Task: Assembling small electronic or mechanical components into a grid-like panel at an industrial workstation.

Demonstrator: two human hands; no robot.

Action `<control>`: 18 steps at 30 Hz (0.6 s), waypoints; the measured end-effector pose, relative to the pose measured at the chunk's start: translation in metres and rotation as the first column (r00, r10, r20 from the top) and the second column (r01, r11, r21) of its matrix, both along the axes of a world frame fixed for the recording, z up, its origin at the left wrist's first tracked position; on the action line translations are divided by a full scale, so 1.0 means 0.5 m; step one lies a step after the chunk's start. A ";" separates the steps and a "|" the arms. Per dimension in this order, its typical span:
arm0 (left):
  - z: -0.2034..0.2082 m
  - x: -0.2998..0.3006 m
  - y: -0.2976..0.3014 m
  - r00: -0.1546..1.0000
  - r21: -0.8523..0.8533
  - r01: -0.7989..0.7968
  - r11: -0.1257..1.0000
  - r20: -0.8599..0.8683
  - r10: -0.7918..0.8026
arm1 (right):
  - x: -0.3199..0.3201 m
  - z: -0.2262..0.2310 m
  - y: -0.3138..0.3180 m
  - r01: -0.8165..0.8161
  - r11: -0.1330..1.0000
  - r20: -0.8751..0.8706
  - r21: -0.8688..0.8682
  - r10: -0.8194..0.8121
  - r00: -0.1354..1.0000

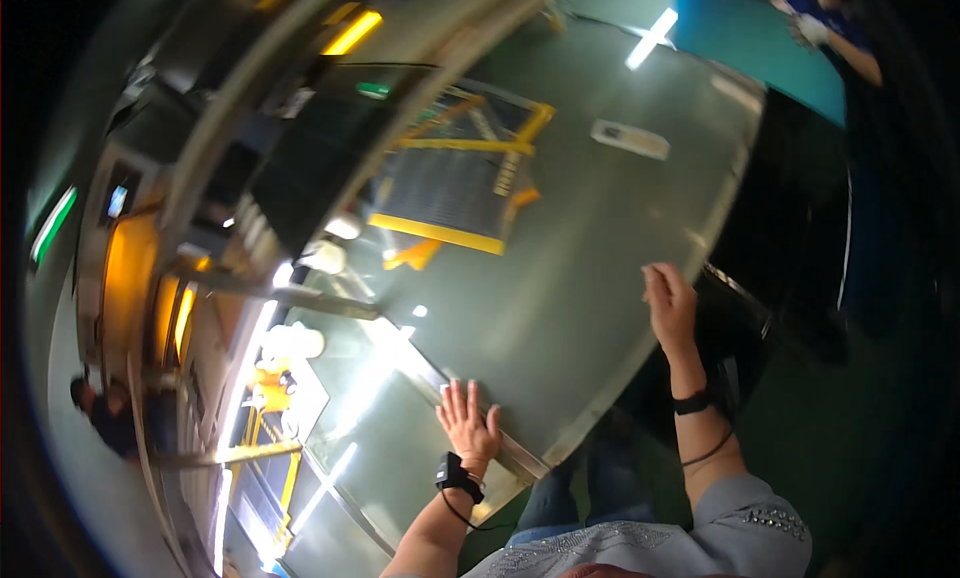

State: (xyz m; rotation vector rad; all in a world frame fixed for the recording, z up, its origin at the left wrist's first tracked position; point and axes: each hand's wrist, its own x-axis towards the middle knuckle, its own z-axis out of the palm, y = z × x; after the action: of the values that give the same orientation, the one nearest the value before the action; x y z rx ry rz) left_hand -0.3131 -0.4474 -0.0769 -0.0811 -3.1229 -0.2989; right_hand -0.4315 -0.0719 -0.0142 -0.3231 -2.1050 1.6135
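Observation:
My left hand point(468, 423) lies flat with its fingers spread, touching the metal strip point(425, 370) along the edge of the grey-green workbench point(560, 308). A black strap with a small box and a thin cable sits on that wrist. By the bench's right edge hovers my right hand point(672, 303), its fingers loosely bent and nothing visible in them. A black band point(692, 403) circles the right wrist. Farther up the bench lie dark panels with yellow borders point(440, 193), overlapping at angles. A long white object point(630, 138) rests beyond them.
A metal frame post point(330, 300) and bright lamps stand at the left. Beyond the strip, another bench section point(345, 478) holds more yellow-edged panels point(265, 478). At upper right, a co-worker's gloved hand point(812, 30) is over a teal surface point(740, 38). Another person point(112, 418) is far left.

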 end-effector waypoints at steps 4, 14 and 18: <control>0.001 0.006 0.002 0.996 0.061 -0.023 0.998 -0.080 0.027 | -0.185 0.196 -0.185 -0.582 0.748 -0.128 -0.320 0.574 0.809; -0.013 0.014 -0.007 0.990 0.124 -0.013 0.992 -0.137 0.030 | -0.481 0.347 -0.586 -0.385 0.669 0.186 -0.636 0.617 0.764; -0.025 0.012 -0.011 0.986 0.182 -0.011 0.983 -0.160 0.040 | -0.357 0.273 -0.555 -0.457 0.519 -0.144 -0.722 0.533 0.834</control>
State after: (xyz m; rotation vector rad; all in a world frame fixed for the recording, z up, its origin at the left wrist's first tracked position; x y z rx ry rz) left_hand -0.3069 -0.4530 -0.0893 -0.0607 -2.9177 -0.5436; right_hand -0.6099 -0.3494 0.1224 -0.0171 -1.5461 2.8448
